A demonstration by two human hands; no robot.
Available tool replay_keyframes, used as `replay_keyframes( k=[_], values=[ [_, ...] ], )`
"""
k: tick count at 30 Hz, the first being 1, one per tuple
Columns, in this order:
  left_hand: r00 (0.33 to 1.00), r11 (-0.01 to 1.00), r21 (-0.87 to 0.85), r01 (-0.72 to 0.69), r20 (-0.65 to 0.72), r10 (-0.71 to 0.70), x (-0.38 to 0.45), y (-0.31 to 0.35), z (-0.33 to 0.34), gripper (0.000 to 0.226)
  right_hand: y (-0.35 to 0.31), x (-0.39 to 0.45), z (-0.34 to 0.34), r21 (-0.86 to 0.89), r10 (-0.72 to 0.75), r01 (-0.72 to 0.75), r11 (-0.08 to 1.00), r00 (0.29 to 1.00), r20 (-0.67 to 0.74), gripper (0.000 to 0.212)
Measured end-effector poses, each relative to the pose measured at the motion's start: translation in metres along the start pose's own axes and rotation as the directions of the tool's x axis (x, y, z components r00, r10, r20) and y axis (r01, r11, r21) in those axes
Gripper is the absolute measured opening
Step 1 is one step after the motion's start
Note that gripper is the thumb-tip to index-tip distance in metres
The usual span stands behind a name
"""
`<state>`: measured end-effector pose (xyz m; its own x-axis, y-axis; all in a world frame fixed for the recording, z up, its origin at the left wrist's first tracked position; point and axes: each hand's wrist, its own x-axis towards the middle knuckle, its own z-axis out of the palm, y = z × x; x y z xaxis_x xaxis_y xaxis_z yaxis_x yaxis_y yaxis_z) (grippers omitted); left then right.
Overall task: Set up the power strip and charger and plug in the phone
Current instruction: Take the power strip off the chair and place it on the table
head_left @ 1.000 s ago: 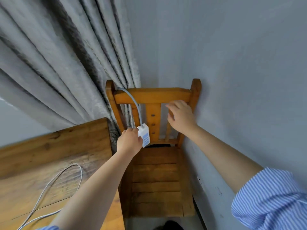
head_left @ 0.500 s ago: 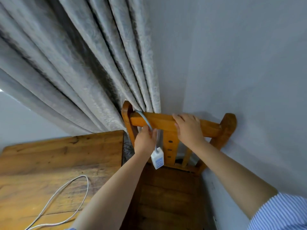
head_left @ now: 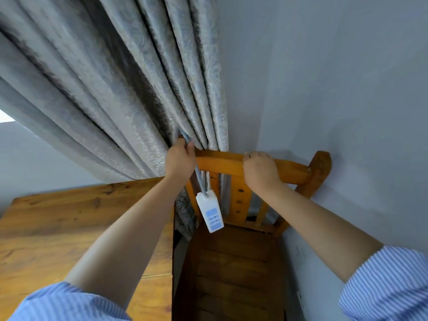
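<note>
**Power strip hanging by its cord over a chair back — risks at this stage**

The left hand (head_left: 179,158) is closed on the pale cord (head_left: 201,181) at the left end of the chair's top rail (head_left: 222,164), just beside the curtain (head_left: 129,93). The power strip (head_left: 210,212) hangs below that grip, sockets facing the viewer, clear of the chair seat (head_left: 234,269) and just in front of the back slats. The right hand (head_left: 260,170) is wrapped over the rail further right, its fingers curled on the wood. The bench (head_left: 69,223) lies at near left; no phone or charger is in view, so the task appears to be at an early stage.

Likely hazards, as judged from this arrangement:

- The strip's weight is carried by the cord alone. A loosened grip would probably let it drop onto the seat or slide off behind the rail.
- The cord runs up into the curtain folds, where its far course is hidden — a pull could snag fabric or strain a plug that cannot be seen.
- The free-hanging strip may swing against the slats if the cord is jerked.
- The chair stands close against the wall (head_left: 335,89); pressing on the rail could shift or tip it.
</note>
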<state>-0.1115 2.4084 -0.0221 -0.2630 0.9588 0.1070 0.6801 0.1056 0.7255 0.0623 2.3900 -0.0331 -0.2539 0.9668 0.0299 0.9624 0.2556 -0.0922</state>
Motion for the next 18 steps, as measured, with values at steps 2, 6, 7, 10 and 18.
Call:
replay_keyframes(
  k=[2,6,7,10,18],
  values=[
    [1.0,1.0,0.023,0.007,0.017,-0.008,0.004,-0.002,-0.006,0.042,-0.005,0.0,0.0,-0.029,0.014,-0.014,0.999,1.0,-0.01,0.028],
    [0.998,0.995,0.08,0.058,-0.002,-0.058,-0.002,-0.017,-0.021,0.036,-0.006,-0.001,0.002,-0.055,0.016,-0.017,0.998,0.999,-0.03,0.029],
    [0.997,0.993,0.094,0.073,-0.001,-0.073,-0.007,-0.021,-0.029,0.033,-0.009,-0.001,0.002,-0.063,0.015,-0.016,0.998,1.0,-0.027,0.03],
    [0.997,0.985,0.163,0.059,0.044,-0.067,-0.013,-0.025,-0.043,0.036,-0.013,-0.002,-0.002,-0.101,0.056,-0.054,0.993,0.998,0.017,0.026],
    [0.997,0.952,0.306,0.0,0.074,-0.024,-0.061,-0.04,-0.1,0.031,-0.076,0.005,-0.021,0.027,-0.239,0.246,0.969,0.958,-0.16,0.017]
  ],
)
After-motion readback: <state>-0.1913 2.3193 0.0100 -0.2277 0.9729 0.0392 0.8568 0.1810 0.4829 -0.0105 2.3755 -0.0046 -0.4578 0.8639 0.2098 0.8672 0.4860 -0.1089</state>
